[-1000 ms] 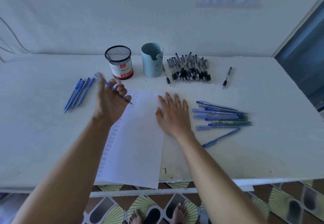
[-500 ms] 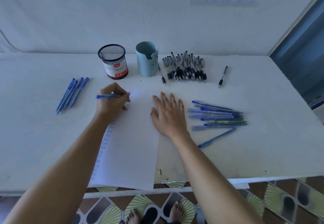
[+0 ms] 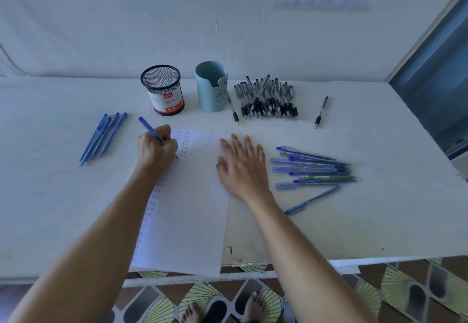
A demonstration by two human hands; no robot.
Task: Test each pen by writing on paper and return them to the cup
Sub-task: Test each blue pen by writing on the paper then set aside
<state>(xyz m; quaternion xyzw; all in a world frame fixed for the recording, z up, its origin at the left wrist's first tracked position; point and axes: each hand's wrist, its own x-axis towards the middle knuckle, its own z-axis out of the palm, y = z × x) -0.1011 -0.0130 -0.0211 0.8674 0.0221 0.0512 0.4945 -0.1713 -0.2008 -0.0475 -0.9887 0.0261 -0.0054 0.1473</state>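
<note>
Blue pen, one, gripped by left hand; right hand lies flat on one paper.

Left grip is fisted in a writing hold, back of hand up, fingers curled round blue pen, tip poking out on the thumb side. Right grip is palm down, fingers straight and slightly spread, thumb out left, lying flat across the right edge of the paper. Both forearms are bare, reaching forward and converging.
</note>
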